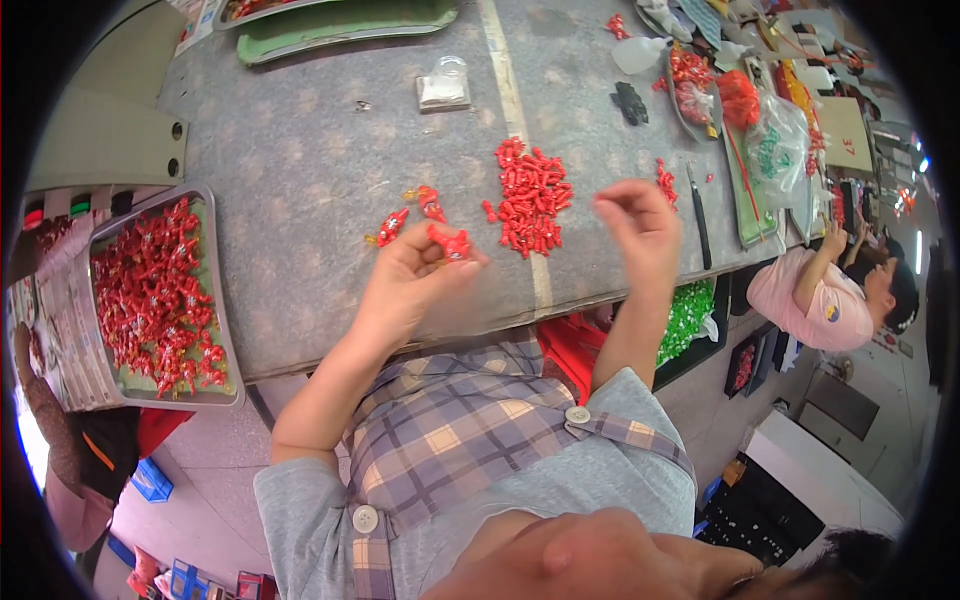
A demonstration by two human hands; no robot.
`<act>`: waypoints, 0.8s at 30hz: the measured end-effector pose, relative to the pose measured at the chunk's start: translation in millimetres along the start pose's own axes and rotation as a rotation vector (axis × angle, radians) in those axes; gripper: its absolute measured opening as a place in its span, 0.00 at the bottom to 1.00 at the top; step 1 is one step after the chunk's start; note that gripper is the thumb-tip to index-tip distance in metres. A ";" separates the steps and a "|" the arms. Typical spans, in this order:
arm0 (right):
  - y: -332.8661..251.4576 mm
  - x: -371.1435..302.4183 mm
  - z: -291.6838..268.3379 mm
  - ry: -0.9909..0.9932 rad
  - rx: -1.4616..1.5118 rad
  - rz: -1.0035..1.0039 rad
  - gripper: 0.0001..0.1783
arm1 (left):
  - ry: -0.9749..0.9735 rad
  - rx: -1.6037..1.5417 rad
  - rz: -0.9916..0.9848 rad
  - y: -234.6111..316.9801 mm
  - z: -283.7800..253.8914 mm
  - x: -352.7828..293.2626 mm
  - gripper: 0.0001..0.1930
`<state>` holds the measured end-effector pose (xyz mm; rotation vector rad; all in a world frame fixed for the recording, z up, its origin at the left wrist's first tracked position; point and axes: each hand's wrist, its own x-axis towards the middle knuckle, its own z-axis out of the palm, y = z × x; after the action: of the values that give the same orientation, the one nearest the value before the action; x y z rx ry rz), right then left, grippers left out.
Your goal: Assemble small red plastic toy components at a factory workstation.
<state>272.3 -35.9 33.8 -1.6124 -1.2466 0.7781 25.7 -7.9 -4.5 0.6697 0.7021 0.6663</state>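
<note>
Left of the middle of the table, my left hand [398,280] is closed on a small glossy red figurine [452,244], pinched between thumb and fingers. Just beyond that hand lie two more red pieces with gold-coloured ends, one red charm [431,204] and another charm [391,228] closer to my wrist. A heap of tiny red parts [532,195] rests on the table between my hands. My right hand [645,228] hovers right of the heap with thumb and fingertips brought together; whatever may be between them is too small to make out.
A metal tray [230,335] full of red figurines stands at left. Far off are a green tray [350,38] and a white packet [443,90]. At right lie a black-handled tool [699,222], a black object [630,103] and bagged red pieces [738,98]. A co-worker [825,295] sits beyond.
</note>
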 end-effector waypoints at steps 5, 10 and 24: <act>-22.4 -8.3 80.9 -0.214 0.330 -0.024 0.14 | 0.074 -0.176 -0.020 2.4 4.2 -0.1 0.10; -23.3 -12.2 106.0 -0.197 0.173 -0.292 0.11 | 0.055 -0.435 0.085 1.7 -6.1 -1.8 0.11; -32.7 2.4 80.1 -0.500 -0.112 -0.352 0.11 | 0.133 -0.179 0.061 5.7 -11.7 -7.3 0.11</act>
<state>190.1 -8.8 34.3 -1.2634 -1.8983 0.9263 10.9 -6.1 -4.5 0.4861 0.7373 0.8254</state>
